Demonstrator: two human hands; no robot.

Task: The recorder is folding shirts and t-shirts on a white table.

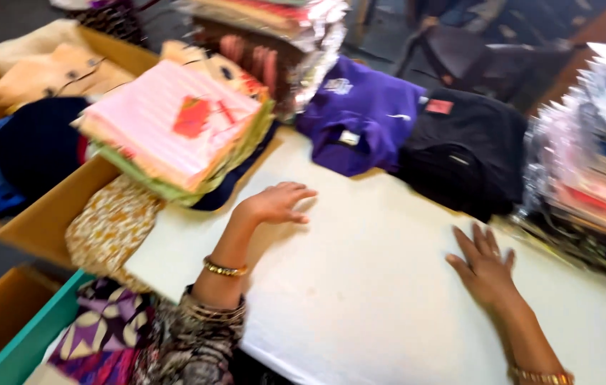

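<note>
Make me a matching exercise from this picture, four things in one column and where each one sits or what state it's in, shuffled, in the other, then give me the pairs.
Things:
1. purple shirt
2. black garment
3. pink fabric stack
4. left hand

Places or states:
A. flat on the white table, fingers spread, holding nothing
B. far edge of the table, between the purple shirt and the wrapped stacks on the right
C. left of the table, overhanging a cardboard box
D. far edge of the table, just left of the black garment

Pairs: 1-D, 2-B, 3-C, 4-A
</note>
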